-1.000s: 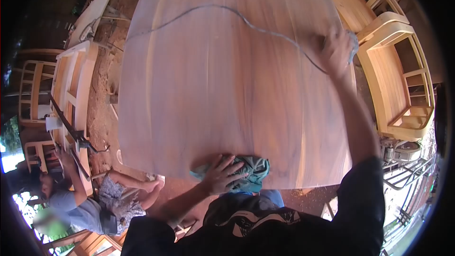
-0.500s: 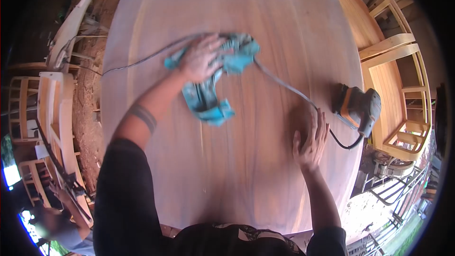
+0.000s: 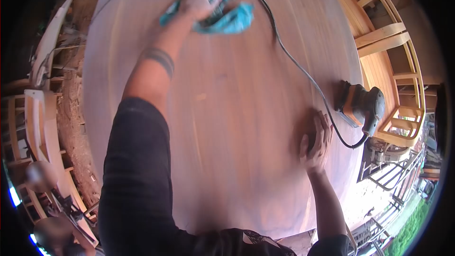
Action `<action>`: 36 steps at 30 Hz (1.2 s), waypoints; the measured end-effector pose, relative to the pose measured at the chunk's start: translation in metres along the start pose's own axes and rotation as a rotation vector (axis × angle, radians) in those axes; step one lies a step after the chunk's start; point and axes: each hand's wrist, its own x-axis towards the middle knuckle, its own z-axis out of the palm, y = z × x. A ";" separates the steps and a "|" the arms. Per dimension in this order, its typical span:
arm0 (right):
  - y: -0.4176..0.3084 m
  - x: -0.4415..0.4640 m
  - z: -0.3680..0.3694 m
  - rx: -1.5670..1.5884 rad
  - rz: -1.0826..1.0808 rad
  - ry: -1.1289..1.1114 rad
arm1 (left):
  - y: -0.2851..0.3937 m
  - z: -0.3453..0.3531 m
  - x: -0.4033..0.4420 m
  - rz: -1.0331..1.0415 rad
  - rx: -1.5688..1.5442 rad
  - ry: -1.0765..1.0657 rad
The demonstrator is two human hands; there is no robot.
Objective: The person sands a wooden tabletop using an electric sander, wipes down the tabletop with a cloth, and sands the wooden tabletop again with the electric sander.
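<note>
Far out over a large wooden tabletop (image 3: 227, 128), my left hand (image 3: 196, 1) grips a crumpled teal cloth (image 3: 233, 20) with dark patterning and presses it on the wood. Part of the cloth is hidden under the fingers, and the hand is a little blurred. My right hand (image 3: 317, 144) rests on the wood at the right, fingers apart and slightly bent, holding nothing. Just beyond it sits an orange and dark grey sander (image 3: 361, 106). From the sander, a black cord (image 3: 289, 54) loops past my right hand and runs up beyond the cloth.
Wooden slatted furniture frames (image 3: 386, 47) stand beyond the table's right edge. More timber pieces (image 3: 42, 128) are at the left, where two people appear low in view, one a blurred head (image 3: 54, 232). Metal frames (image 3: 388, 175) lie at the lower right.
My left hand has moved away from me with the cloth, and the cord's far part has shifted with it. My right hand stays on the tabletop, fingers more bent.
</note>
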 end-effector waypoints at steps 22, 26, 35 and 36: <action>0.006 -0.015 0.011 0.044 -0.053 0.174 | 0.248 -0.205 -0.674 -0.061 -0.364 -0.153; 0.001 -0.009 0.005 0.033 -0.093 0.161 | 0.226 -0.202 -0.625 -0.108 -0.391 -0.268; -0.005 0.002 -0.002 0.013 -0.056 0.054 | 0.079 -0.106 -0.319 -0.087 -0.082 -0.165; -0.005 0.004 -0.003 0.026 -0.049 0.045 | 0.054 -0.081 -0.276 -0.047 -0.043 -0.046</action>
